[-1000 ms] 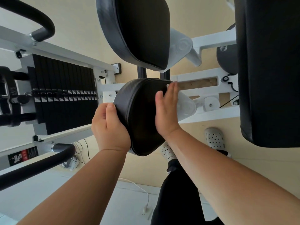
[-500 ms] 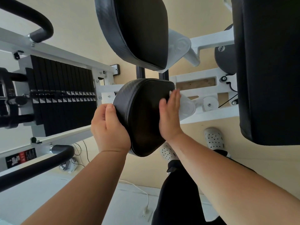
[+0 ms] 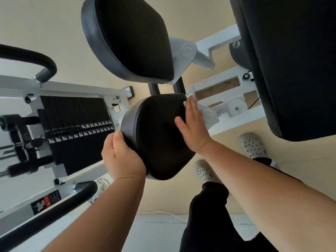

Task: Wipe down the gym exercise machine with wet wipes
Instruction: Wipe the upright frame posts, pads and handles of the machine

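Left hand [image 3: 121, 159] grips the left rim of the rounded black vinyl pad [image 3: 160, 135], fingers curled behind it, thumb on the front face. Right hand [image 3: 193, 128] lies flat on the pad's right side, fingers straight and together, pressing. A white sliver [image 3: 190, 96] shows at the fingertips; wipe or pad backing, cannot tell. Pad sits mid-view on the white steel frame [image 3: 81, 89], below a larger black pad [image 3: 132, 39]. Black weight stack [image 3: 76, 128] at left; tall black backrest [image 3: 294, 66] at right.
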Demonstrator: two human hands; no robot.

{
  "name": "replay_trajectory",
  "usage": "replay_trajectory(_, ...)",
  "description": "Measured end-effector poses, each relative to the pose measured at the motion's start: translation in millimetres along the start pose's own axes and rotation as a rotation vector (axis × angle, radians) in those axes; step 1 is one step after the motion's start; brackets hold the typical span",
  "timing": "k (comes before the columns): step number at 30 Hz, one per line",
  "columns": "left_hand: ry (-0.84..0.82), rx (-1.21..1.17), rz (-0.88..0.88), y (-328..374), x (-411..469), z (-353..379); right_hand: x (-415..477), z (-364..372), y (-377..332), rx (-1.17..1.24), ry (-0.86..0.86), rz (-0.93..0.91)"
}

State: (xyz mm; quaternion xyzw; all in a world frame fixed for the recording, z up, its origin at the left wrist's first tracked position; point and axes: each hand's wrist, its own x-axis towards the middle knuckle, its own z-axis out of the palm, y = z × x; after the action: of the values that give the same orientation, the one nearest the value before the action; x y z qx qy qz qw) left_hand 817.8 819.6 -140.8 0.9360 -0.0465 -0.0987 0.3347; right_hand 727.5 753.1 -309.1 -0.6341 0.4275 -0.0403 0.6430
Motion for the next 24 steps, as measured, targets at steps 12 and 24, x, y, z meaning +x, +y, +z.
replay_trajectory(12,0.021,-0.015,-0.007,1.1,-1.7,0.6,-34.6,13.2,-47.4,-0.127,0.089,-0.590)
replay_trajectory(24,0.002,-0.067,-0.023,2.0,0.2,-0.2,-129.1,54.0,-46.5,0.097,0.086,-0.561)
